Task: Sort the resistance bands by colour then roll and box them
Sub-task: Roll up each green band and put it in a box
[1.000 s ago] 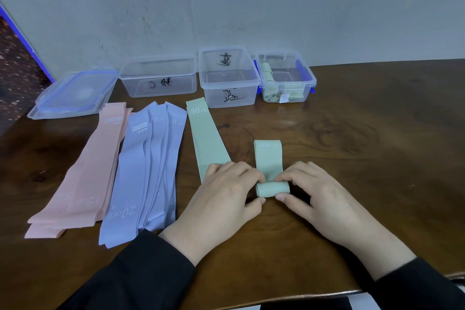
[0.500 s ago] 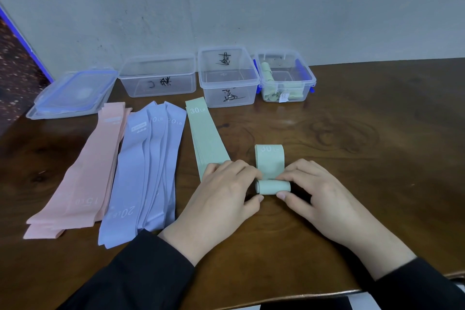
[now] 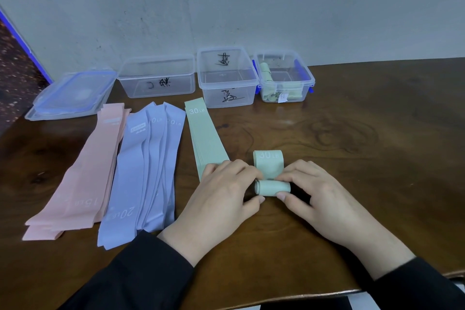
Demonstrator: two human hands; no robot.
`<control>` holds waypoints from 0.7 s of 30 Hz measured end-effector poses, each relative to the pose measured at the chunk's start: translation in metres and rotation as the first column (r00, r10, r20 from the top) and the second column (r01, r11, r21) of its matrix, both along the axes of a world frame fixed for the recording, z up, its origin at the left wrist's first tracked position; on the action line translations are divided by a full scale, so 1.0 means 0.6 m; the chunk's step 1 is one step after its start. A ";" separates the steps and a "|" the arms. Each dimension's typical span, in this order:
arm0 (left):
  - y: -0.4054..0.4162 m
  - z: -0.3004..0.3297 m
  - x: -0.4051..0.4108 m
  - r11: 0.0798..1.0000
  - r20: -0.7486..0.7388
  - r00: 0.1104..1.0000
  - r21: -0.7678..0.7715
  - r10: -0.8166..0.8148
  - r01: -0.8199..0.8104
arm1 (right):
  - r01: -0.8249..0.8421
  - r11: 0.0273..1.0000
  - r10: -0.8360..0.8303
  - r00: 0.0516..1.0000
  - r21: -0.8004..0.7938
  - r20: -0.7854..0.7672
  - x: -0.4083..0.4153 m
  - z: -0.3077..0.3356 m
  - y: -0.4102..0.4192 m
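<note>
A green band (image 3: pixel 269 171), partly rolled, lies on the wooden table (image 3: pixel 364 158); a short flat end marked 30 LB shows beyond the roll. My left hand (image 3: pixel 221 199) pinches the roll's left end and my right hand (image 3: pixel 319 194) pinches its right end. Left of them sits a stack of flat green bands (image 3: pixel 206 138), then several lilac bands (image 3: pixel 151 166) and a pink stack (image 3: pixel 83 171). The rightmost clear box (image 3: pixel 285 78) holds rolled green bands.
Two more clear boxes (image 3: pixel 226 75) (image 3: pixel 157 78) with black scribbles stand along the wall. Stacked lids (image 3: pixel 70 93) lie at the far left. The table's front edge runs just below my sleeves.
The roll has grown and moved away from me; the flat end of the green band is shorter than a second ago. Both hands moved slightly forward with it.
</note>
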State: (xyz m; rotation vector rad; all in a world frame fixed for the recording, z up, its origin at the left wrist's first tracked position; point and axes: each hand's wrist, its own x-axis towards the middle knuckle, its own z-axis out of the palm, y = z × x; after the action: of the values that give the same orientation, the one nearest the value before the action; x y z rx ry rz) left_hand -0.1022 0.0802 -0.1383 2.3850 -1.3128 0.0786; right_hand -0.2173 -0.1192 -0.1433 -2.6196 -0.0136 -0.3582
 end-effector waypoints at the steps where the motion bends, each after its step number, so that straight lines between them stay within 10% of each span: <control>1: 0.000 0.000 0.000 1.000 0.005 1.000 -0.005 -0.001 0.001 | -0.001 1.000 0.001 1.000 -0.003 -0.002 0.000 0.000 0.000; 21: 0.000 0.001 -0.002 1.000 0.008 1.000 -0.020 0.007 -0.007 | 0.014 1.000 -0.014 1.000 0.007 0.014 0.001 0.001 0.001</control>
State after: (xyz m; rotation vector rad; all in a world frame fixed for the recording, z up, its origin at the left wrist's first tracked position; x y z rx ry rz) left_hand -0.1032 0.0805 -0.1379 2.3746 -1.3016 0.1026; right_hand -0.2168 -0.1186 -0.1430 -2.6120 0.0013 -0.3805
